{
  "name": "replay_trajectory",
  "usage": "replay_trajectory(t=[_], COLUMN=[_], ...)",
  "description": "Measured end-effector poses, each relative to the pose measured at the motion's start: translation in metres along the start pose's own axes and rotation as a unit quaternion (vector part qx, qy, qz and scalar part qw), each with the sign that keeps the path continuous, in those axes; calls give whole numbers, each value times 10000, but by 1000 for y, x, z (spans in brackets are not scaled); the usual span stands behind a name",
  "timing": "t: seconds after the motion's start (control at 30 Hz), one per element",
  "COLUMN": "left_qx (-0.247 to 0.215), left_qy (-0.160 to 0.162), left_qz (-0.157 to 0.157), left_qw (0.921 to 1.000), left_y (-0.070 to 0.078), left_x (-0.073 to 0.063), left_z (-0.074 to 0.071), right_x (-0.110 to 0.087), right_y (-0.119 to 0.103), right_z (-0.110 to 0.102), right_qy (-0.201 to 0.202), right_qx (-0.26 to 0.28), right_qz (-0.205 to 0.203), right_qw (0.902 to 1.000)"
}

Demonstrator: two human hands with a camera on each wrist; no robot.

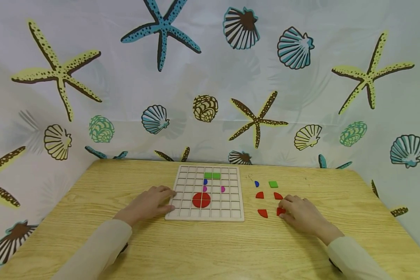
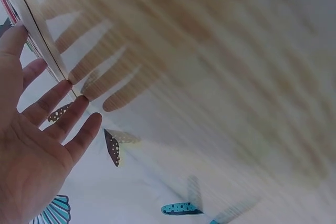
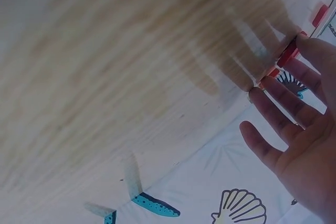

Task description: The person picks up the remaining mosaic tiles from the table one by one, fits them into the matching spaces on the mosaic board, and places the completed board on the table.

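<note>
A white grid board (image 1: pixel 185 214) lies on the table with colored pieces in some of its squares. At its left edge my left hand (image 1: pixel 152 204) touches the rim with fingertips and thumb, fingers fairly straight. To the right of the board, my right hand (image 1: pixel 304 214) pinches a flat red piece (image 1: pixel 280 211) between thumb and index finger. In the right wrist view this red piece (image 3: pixel 287 53) shows edge-on between the fingertips; its full outline is partly hidden. Just beyond the fingers lies a red quarter-circle piece (image 1: pixel 278 195).
Two more red quarter-circle pieces, an upper one (image 1: pixel 259 195) and a lower one (image 1: pixel 263 213), lie between board and right hand. Behind them are a blue half-circle (image 1: pixel 257 184) and a green square (image 1: pixel 273 184). On the board, red quarters form a circle (image 1: pixel 196 197). A patterned curtain (image 1: pixel 203 140) hangs behind the table.
</note>
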State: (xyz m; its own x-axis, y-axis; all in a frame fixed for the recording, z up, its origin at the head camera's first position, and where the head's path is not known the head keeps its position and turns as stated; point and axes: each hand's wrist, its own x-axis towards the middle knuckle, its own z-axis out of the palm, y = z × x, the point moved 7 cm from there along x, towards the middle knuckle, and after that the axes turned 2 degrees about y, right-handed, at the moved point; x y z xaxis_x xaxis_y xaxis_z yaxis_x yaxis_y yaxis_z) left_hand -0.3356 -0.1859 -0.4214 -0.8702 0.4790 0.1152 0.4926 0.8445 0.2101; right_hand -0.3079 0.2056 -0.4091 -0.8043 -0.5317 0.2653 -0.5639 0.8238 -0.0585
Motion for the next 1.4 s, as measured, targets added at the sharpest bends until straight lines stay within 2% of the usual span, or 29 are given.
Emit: replay_trajectory(t=[0.37, 0.77, 1.03, 1.17, 1.4], left_qx=[27, 72, 243, 298, 447], left_qy=[83, 126, 223, 175, 134], left_qz=[42, 114, 213, 148, 132], left_qw=[10000, 9998, 9992, 9993, 9988], left_y=[4, 4, 4, 4, 6], left_x=[-1, 0, 0, 0, 1], left_z=[-2, -2, -3, -4, -5], right_x=[3, 15, 28, 35, 46], right_y=[4, 0, -14, -23, -39], right_z=[1, -4, -6, -6, -3], right_qy=[-181, -63, -58, 10, 131], right_qx=[-103, -373, -315, -227, -371], right_qz=[79, -47, -307, -451, -800], right_qw=[9998, 9993, 9990, 9987, 9960])
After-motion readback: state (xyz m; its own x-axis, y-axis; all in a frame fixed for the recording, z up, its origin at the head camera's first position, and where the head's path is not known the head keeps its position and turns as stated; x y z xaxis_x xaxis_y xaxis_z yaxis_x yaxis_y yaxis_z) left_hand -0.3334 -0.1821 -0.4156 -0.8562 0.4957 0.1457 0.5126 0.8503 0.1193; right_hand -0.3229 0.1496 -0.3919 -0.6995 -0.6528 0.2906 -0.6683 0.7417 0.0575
